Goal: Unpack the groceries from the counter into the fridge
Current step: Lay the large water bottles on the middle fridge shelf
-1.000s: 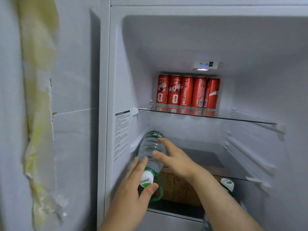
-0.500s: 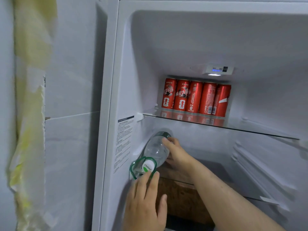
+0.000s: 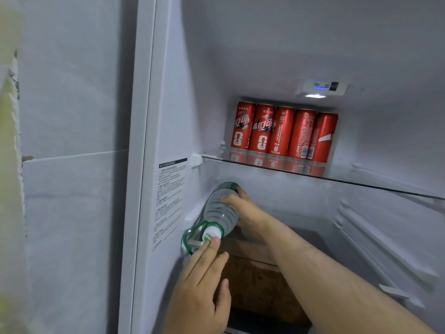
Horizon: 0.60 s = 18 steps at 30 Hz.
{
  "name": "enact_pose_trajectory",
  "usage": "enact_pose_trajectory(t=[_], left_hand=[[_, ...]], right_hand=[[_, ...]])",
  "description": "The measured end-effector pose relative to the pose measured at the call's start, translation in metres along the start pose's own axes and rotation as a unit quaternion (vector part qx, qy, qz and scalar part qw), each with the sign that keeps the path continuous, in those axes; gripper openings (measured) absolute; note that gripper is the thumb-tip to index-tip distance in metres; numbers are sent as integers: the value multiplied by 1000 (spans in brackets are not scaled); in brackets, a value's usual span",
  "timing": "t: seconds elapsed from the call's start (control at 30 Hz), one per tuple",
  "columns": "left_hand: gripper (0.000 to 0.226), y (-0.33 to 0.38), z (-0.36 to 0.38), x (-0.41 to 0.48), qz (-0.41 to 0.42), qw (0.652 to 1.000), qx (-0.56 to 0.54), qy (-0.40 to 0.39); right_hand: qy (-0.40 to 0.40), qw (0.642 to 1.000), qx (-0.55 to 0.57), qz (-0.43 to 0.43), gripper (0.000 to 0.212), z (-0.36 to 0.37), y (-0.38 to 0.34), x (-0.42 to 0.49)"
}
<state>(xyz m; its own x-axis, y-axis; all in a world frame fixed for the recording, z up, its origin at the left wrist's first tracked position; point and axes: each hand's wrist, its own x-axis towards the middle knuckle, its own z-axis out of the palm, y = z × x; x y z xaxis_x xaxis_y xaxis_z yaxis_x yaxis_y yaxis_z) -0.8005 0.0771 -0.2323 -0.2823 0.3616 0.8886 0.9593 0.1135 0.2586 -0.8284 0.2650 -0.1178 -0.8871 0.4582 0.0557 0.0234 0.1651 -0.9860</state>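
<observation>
The fingers [image 3: 231, 199] of my right hand [image 3: 249, 213] curl round my one water bottle [image 3: 220, 213], lying just under the glass shelf [image 3: 361, 183], my left hand [image 3: 199, 290] touches its white cap [image 3: 211, 233] with straight fingers, and five red cans [image 3: 284, 133] stand on that shelf.

The light was dim and cool. It came mainly from a small lamp [image 3: 314, 95] in the fridge [image 3: 168, 92] ceiling, which burned out to white. The cans [image 3: 284, 133] below it were the brightest, sharpest things, mirrored faintly in the glass shelf [image 3: 361, 182]. Soft highlights lay on the bottle [image 3: 221, 210]. The lower cavity sank into shadow. Print on the sticker [image 3: 168, 201] was too soft to read. At the left edge the wall [image 3: 67, 116] and a yellowish strip [image 3: 7, 116] were blurred, and straight lines leaned outward.
</observation>
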Motion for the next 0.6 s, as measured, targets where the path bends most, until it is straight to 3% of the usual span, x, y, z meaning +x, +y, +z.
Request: enact_pose_trajectory(t=[0.13,0.37,0.6], left_hand=[[43,-8,-2,1,18,1000,10,0],[38,-9,-4,-2,34,999,19,-6],[40,0,-10,10,7,998,48,-33]], right_hand=[[16,1000,-11,-13,94,4,0,6],[30,999,-17,2,111,7,0,8],[58,993,-102,-16,107,10,-18,-1]])
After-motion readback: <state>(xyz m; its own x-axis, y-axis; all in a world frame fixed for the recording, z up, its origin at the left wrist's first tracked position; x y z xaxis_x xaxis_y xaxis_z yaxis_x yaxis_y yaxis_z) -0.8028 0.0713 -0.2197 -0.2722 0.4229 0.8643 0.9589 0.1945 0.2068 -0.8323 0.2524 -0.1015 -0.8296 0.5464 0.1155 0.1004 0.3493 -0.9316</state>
